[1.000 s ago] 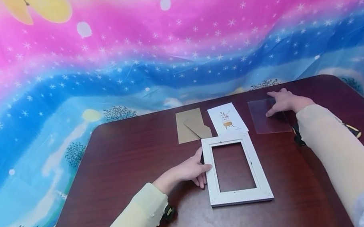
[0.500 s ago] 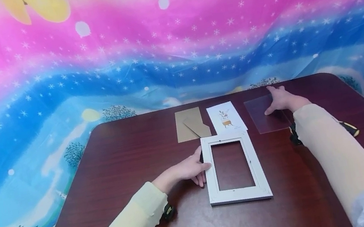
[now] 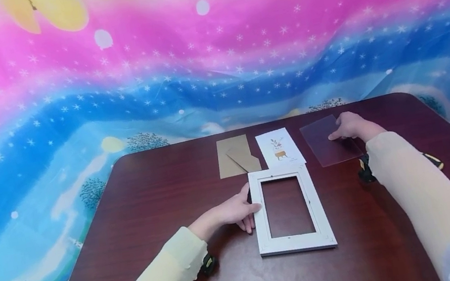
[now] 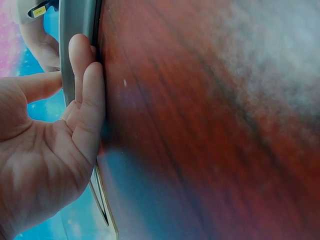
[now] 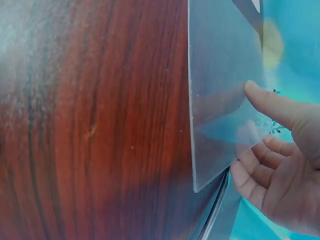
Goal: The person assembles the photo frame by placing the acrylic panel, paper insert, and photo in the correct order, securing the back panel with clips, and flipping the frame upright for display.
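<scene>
A white picture frame (image 3: 297, 243) lies on the brown table, its opening bare to the tabletop. My left hand (image 3: 232, 209) rests at its left side, the thumb on the border and fairly straight fingers along the outer edge. At the back right, my right hand (image 3: 352, 126) pinches a clear plastic sheet (image 3: 323, 146) by its far right part. In the right wrist view the thumb lies on the near face of the sheet (image 5: 220, 115), with the fingers behind it. The sheet's far corner rises off the table.
Behind the frame lies a white card (image 3: 273, 147) with a printed potted plant. Left of it is a tan backing board (image 3: 226, 148) with a stand flap. A colourful snowy-landscape cloth (image 3: 179, 83) hangs behind the table (image 3: 162, 192).
My right hand's fingers have closed on the clear sheet, which has shifted slightly left and turned a little. My left hand and the frame have stayed put.
</scene>
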